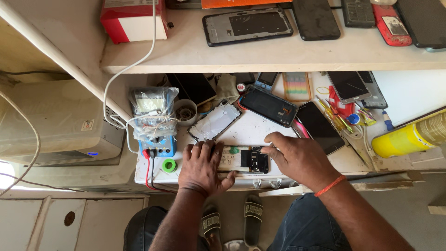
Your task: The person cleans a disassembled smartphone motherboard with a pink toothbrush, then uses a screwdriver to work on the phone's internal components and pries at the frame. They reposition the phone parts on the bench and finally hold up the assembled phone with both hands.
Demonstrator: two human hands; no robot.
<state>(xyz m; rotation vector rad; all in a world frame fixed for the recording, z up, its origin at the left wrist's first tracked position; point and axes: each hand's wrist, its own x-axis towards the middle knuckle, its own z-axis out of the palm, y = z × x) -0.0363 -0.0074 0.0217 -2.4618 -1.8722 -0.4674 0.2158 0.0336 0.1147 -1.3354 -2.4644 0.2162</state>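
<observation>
An opened phone (244, 159) lies flat near the front edge of the white bench (260, 135), its back off, showing a pale battery and a dark circuit board. My left hand (203, 166) rests on the phone's left end, fingers curled over its top edge. My right hand (297, 158) presses on the right end, with the fingertips at its upper right corner. An orange thread band circles my right wrist (330, 186).
A blue multimeter (155, 123) wrapped in plastic with red and black leads stands at the left. A silver phone frame (214, 122), a black phone frame (269, 106), other phones, screwdrivers (337, 116) and a yellow can (409, 137) crowd the bench. The shelf (195, 56) above holds more phones.
</observation>
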